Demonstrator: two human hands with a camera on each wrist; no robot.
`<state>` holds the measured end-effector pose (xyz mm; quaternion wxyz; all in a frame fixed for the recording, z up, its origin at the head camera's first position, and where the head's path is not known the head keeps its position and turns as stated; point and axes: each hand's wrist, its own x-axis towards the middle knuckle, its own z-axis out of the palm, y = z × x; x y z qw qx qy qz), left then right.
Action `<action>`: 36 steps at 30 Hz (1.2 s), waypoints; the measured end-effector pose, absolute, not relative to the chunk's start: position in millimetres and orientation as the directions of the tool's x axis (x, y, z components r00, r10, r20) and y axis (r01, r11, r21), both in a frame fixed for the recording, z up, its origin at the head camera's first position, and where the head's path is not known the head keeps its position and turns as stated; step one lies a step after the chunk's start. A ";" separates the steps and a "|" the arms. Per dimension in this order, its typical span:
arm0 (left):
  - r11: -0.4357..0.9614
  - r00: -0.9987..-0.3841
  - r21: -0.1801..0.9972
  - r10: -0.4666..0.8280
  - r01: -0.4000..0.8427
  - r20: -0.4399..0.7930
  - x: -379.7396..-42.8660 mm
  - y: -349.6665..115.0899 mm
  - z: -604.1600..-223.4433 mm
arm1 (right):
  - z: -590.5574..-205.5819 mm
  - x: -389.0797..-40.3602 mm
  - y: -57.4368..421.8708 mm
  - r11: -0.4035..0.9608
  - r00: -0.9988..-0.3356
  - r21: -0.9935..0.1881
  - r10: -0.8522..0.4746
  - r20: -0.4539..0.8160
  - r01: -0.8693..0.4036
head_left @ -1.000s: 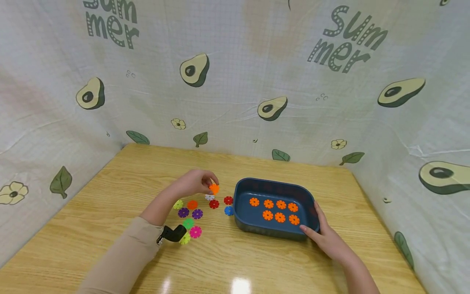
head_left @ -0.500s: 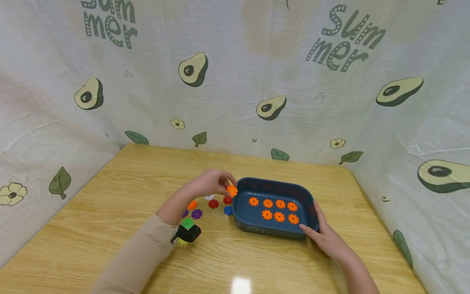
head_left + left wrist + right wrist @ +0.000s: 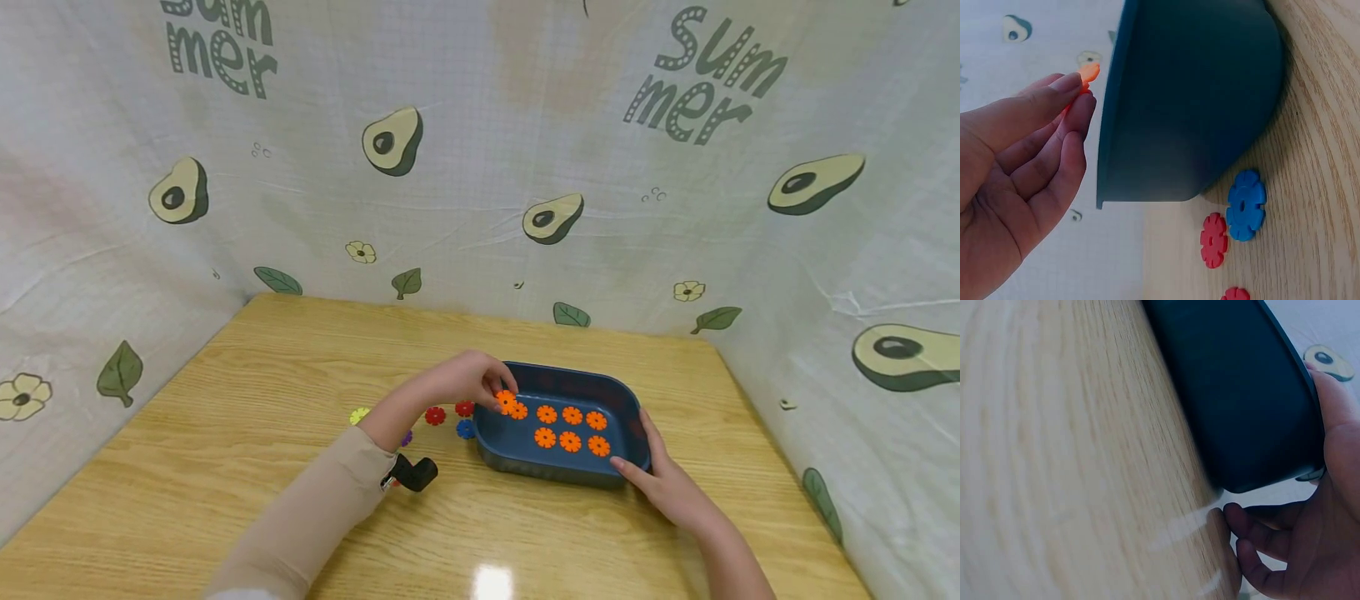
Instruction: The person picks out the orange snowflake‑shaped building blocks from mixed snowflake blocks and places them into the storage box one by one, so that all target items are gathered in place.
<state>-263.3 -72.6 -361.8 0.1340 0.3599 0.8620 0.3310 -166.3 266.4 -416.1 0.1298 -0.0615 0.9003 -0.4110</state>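
Observation:
My left hand pinches an orange notched plastic building disc between thumb and fingertips, over the left end of the dark blue bin. In the left wrist view, that disc pokes out beyond the thumb, above the bin's rim. Several more orange discs lie flat in two rows on the bin floor. At the bin's right end, my right hand grips the wall, its thumb over the rim. From the right wrist, the fingers show curled low beside the bin's outer wall.
Left of the bin on the wooden table lie a blue disc, red discs and a yellow disc. My left forearm hides others. A patterned cloth hangs behind and along both sides.
My left hand has carried the orange disc rightward from above the loose discs, past the bin's left rim, to over its inside. My right hand has stayed on the bin.

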 end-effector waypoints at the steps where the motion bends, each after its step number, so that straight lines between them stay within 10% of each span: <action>1: 0.522 -0.694 0.657 0.720 0.544 0.003 -264.9 -70.4 -362.3 | -416.0 -166.1 266.5 0.653 -0.958 -0.757 -0.219 -0.183 -0.005; 36: 0.553 -0.494 0.395 0.833 0.734 -0.247 -288.3 -19.8 -384.2 | -414.9 -165.5 267.1 0.632 -0.960 -0.774 -0.209 -0.187 0.013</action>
